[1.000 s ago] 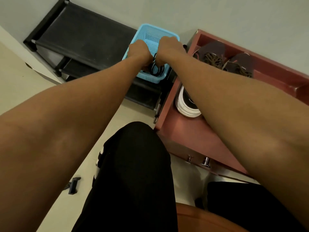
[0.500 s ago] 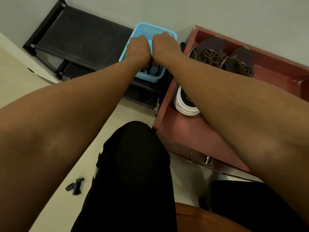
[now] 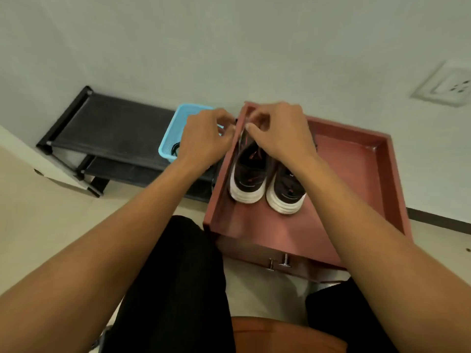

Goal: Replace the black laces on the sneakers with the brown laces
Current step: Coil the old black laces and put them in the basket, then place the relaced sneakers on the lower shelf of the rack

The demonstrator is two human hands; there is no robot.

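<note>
The far end of the left sneaker (image 3: 248, 174) is being covered by both hands, and whatever is lying between the fingertips is too small to be made out, so whether a lace is being pinched cannot be told. The left hand (image 3: 206, 138) is being held with fingers curled inward beside the left wall of the drawer (image 3: 356, 179). The right hand (image 3: 280, 133) is being arched, thumb and forefinger drawn together at the shoe's top. The right sneaker (image 3: 286, 192) is being carried just beside the left one, near the drawer's left edge. A dark coil (image 3: 175, 149) is being glimpsed in the blue basket (image 3: 168, 135) on the black rack (image 3: 114, 128) — partly blocked by the left wrist.
</note>
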